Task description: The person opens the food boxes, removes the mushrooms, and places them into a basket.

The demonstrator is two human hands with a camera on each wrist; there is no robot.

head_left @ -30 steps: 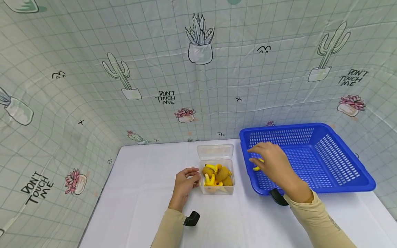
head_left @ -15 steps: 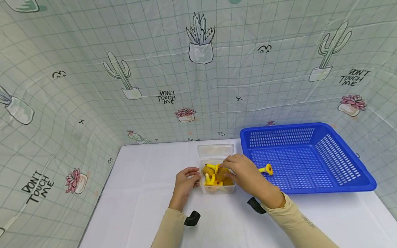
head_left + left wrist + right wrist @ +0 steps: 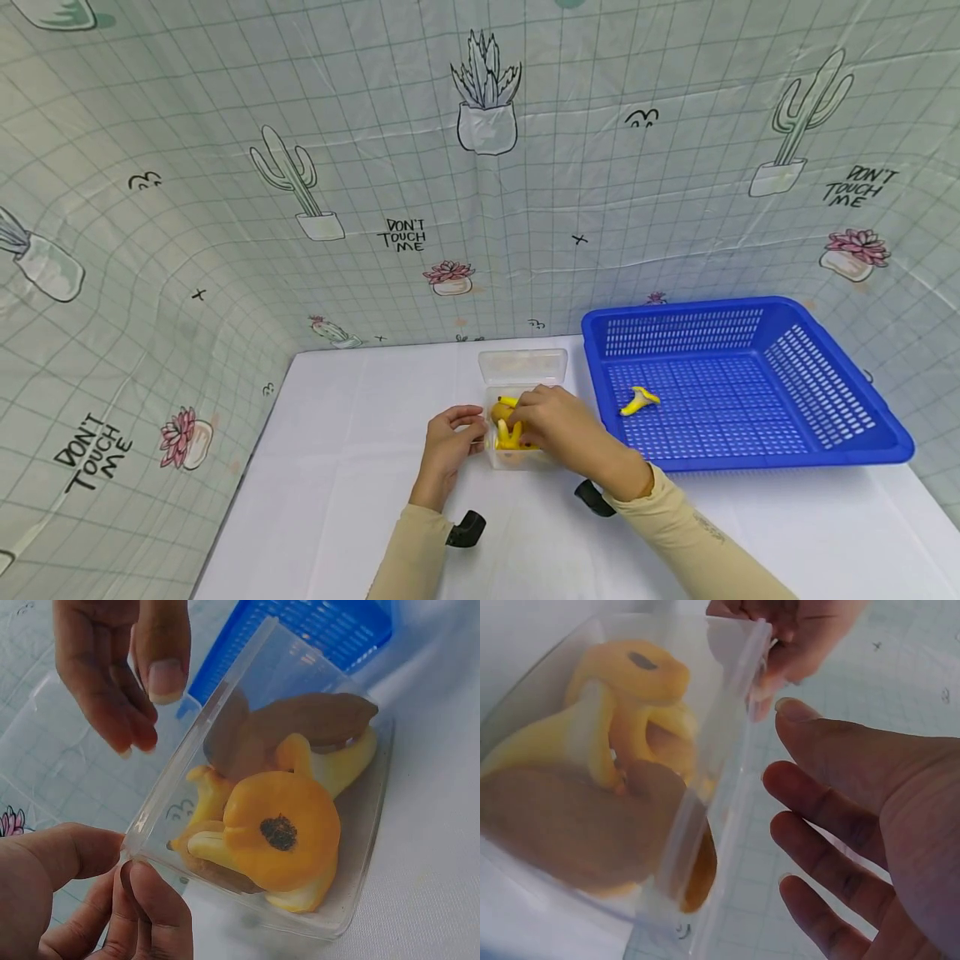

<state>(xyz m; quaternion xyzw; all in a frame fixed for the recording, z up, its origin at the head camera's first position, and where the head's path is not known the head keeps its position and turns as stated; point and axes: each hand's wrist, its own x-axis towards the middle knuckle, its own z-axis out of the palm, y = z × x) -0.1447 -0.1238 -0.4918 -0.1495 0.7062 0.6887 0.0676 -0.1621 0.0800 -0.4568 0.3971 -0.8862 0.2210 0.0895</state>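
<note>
On a white tabletop (image 3: 337,475) before a cactus-print cloth (image 3: 367,150), the left hand (image 3: 447,450) pinches the clear box (image 3: 356,889) by its rim; the right hand (image 3: 561,423) spreads loosely at its mouth; for the yellow pieces (image 3: 296,829) and brown pieces (image 3: 319,720) inside, a light grip seems best.

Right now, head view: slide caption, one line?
Left hand holds an open clear box of yellow and brown pieces, right hand over it; one yellow piece in the blue basket.
</note>
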